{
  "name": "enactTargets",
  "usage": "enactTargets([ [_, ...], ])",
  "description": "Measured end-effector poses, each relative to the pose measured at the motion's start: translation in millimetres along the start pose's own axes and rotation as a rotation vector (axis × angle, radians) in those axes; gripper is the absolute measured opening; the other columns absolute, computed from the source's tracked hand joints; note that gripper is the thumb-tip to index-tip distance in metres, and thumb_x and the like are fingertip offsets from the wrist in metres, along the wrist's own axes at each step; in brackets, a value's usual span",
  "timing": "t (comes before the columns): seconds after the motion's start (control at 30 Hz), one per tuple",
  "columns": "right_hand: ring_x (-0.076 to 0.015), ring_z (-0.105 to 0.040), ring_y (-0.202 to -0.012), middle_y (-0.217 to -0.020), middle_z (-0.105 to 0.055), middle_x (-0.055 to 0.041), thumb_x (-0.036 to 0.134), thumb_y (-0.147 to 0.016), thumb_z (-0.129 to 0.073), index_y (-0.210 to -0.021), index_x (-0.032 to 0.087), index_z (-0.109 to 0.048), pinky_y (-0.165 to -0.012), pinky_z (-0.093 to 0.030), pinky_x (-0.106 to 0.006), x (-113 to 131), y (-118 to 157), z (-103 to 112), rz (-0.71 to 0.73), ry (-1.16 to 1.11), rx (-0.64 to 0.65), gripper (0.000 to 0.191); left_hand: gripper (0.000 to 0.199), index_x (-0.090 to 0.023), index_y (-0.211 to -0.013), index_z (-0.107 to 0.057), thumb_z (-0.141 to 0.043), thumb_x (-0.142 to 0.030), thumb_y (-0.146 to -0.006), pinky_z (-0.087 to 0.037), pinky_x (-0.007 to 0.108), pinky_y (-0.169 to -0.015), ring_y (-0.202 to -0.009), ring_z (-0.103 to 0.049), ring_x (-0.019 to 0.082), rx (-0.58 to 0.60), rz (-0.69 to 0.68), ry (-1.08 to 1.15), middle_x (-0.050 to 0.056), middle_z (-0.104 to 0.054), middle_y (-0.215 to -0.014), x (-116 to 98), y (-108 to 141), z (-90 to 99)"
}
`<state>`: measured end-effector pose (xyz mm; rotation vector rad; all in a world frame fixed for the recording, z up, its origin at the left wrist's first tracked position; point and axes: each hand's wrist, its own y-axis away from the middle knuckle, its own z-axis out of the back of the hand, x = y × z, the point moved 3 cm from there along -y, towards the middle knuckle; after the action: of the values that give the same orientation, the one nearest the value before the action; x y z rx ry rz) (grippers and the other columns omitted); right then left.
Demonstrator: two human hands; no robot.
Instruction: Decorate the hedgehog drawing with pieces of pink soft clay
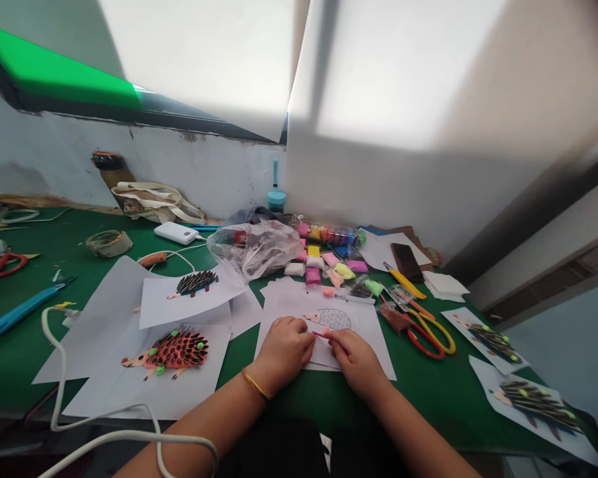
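Observation:
A sheet of white paper with a hedgehog drawing [335, 319] lies before me; its head is peach-coloured and its body is outlined in blue scallops. My right hand [356, 358] pinches a thin pinkish-red stick [319, 334] just over the drawing's lower edge. A small lump of peach clay [326, 330] shows at the right fingertips, by the stick. My left hand [285, 346] rests on the paper with its fingers curled, close to the stick's other end. What its fingers hold, if anything, is hidden.
Colourful clay packets [313, 274] and a clear plastic bag [259, 249] lie behind the paper. Finished clay hedgehogs [179, 352] lie left and right. Scissors [431, 335], a yellow cutter [403, 282] and a phone [406, 261] are at right. A white cable [129, 436] crosses the left front.

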<state>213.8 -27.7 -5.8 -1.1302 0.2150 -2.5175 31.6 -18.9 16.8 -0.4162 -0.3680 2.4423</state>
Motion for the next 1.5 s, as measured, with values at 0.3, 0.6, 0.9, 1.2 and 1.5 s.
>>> enactTargets([
  [0.3,-0.0214,-0.063,-0.096,-0.1,-0.069,-0.007,0.02,-0.094,-0.043,-0.11,0.022,-0.068,-0.088,-0.052,-0.038,0.7,2.0,-0.3,0.019,0.024,-0.009,0.029,0.017,-0.023,-0.087,-0.07,-0.055,-0.027,-0.092,-0.042,0.036,-0.082,-0.091,-0.056,0.021,0.004,0.001,0.003,0.005,-0.062,-0.09,0.6,0.3,0.6],
  [0.6,-0.0224,-0.063,-0.099,-0.102,-0.069,-0.0074,0.02,-0.093,-0.044,-0.11,0.023,-0.068,-0.09,-0.053,-0.04,1.0,2.9,-0.2,0.024,0.028,-0.025,0.03,0.016,-0.023,-0.087,-0.07,-0.056,-0.027,-0.092,-0.042,0.037,-0.083,-0.092,-0.057,0.021,0.003,0.009,0.014,0.004,-0.063,-0.091,0.5,0.3,-0.4],
  [0.9,-0.0224,-0.063,-0.1,-0.104,-0.069,-0.0079,0.021,-0.094,-0.044,-0.115,0.022,-0.067,-0.092,-0.052,-0.041,2.1,2.7,1.4,0.003,-0.01,-0.033,0.031,0.015,-0.023,-0.086,-0.07,-0.056,-0.027,-0.092,-0.042,0.036,-0.084,-0.092,-0.056,0.02,-0.005,0.012,0.026,0.004,-0.063,-0.091,0.3,0.2,1.7],
  [1.2,-0.0223,-0.067,-0.089,-0.102,-0.069,-0.0093,0.036,-0.096,-0.046,-0.107,0.021,-0.069,-0.078,-0.058,-0.036,-4.6,3.8,8.9,-0.144,-0.169,-0.126,0.029,0.013,-0.022,-0.087,-0.069,-0.057,-0.025,-0.09,-0.042,0.037,-0.085,-0.093,-0.057,0.021,0.011,0.015,0.036,0.004,-0.063,-0.093,0.3,-0.2,2.6],
  [1.5,-0.0242,-0.07,-0.091,-0.104,-0.071,-0.0098,0.042,-0.092,-0.051,-0.112,0.021,-0.067,-0.078,-0.06,-0.039,-14.2,8.1,9.5,-0.234,-0.252,-0.143,0.033,0.013,-0.022,-0.098,-0.064,-0.062,-0.027,-0.086,-0.042,0.039,-0.089,-0.1,-0.055,0.024,0.036,0.048,0.019,0.005,-0.062,-0.101,-1.2,-0.4,1.9],
])
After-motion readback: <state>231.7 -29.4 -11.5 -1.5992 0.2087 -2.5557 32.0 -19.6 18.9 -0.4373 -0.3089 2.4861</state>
